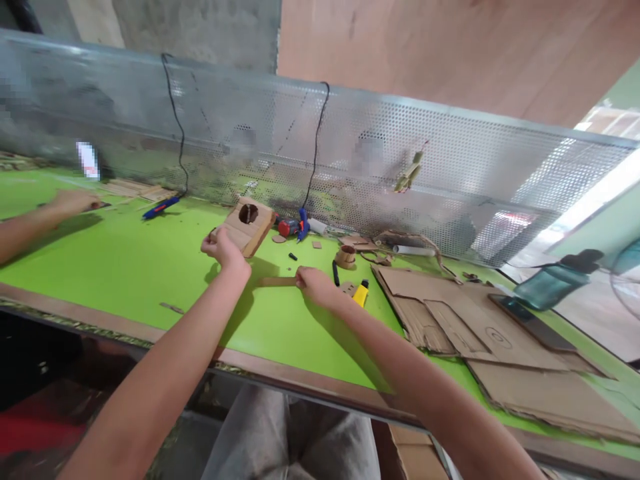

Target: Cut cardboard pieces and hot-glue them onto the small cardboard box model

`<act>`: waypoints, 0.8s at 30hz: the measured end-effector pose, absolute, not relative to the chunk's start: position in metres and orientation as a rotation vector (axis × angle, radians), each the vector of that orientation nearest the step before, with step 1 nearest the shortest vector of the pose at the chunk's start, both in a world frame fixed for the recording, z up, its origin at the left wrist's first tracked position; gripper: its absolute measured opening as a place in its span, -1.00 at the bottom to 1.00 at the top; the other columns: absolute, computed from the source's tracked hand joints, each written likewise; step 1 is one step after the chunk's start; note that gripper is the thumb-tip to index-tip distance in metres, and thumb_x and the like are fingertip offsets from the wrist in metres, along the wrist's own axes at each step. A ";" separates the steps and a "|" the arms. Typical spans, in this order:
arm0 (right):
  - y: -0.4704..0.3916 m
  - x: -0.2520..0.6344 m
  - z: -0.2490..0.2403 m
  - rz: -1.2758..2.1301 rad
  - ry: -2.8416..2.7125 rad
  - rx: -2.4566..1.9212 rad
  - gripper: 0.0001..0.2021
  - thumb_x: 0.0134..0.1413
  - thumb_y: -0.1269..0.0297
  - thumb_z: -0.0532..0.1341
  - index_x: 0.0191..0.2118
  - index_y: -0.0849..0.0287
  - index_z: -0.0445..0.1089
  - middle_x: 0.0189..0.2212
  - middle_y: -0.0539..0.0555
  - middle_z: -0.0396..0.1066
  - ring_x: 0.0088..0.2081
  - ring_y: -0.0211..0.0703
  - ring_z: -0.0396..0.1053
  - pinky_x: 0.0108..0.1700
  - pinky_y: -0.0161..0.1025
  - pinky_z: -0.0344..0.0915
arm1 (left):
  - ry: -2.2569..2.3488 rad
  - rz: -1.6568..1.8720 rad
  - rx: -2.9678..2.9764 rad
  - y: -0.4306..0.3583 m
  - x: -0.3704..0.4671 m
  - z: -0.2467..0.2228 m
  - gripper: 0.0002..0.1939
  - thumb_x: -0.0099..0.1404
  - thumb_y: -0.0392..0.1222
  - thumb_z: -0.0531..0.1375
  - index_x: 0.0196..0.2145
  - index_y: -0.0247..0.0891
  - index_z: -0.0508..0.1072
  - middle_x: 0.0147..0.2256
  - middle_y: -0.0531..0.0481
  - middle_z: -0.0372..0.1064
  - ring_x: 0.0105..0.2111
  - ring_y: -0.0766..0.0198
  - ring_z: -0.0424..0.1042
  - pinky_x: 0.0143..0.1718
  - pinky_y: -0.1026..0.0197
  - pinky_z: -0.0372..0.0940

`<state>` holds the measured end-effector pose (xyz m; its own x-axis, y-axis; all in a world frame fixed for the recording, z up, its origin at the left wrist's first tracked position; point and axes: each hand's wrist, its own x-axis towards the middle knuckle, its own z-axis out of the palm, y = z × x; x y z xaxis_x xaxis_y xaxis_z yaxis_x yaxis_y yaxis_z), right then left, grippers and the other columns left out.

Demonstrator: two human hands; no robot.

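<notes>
My left hand [224, 248] grips the near end of a small cardboard box [240, 229], tilted above the green table. A round dark hole shows in the box's upper face. Lower and to the right, my right hand [314, 283] is closed on one end of a narrow cardboard strip [278, 282], which points left just over the tabletop. Close to my right hand lie a yellow utility knife [361, 293] and a black marker-like stick [336, 273]. Behind them stands a small cardboard ring [345, 257].
Stacked cardboard sheets [450, 313] with a phone [531, 321] cover the right side, beside a teal bottle [553, 283]. Blue glue guns [303, 225] with cords lie near the perforated metal screen [390, 167]. Another person's hand [75, 201] is at the far left.
</notes>
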<state>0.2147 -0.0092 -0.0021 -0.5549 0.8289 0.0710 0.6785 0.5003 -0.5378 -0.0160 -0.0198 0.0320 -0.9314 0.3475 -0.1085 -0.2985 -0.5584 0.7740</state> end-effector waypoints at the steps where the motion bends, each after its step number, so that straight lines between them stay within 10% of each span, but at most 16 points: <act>1: -0.005 0.216 0.001 0.669 -2.422 -1.286 -0.64 0.44 0.13 0.31 0.22 0.15 0.45 0.19 0.20 0.47 0.08 0.03 0.52 0.10 0.08 0.54 | 1.205 2.482 0.094 -0.021 -0.015 0.033 -0.64 0.33 -0.12 0.18 -0.05 -0.05 0.06 0.06 -0.08 0.32 0.04 0.19 0.51 0.05 0.07 0.48; 24: 0.022 0.190 0.026 0.317 -2.809 -1.422 -0.63 0.43 0.13 0.31 0.21 0.18 0.45 0.16 0.20 0.49 0.06 0.03 0.53 0.09 0.08 0.54 | 1.292 2.356 0.270 -0.012 -0.058 0.039 -0.61 0.30 -0.20 0.27 -0.08 -0.04 0.10 -0.03 0.05 0.29 -0.08 0.29 0.45 -0.10 0.22 0.41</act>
<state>0.1904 0.0221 0.0257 -0.5956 0.7957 -0.1101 0.8002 0.5758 -0.1678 -0.0577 -0.0116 0.0390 -0.8855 0.4632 -0.0378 -0.2809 -0.4686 0.8375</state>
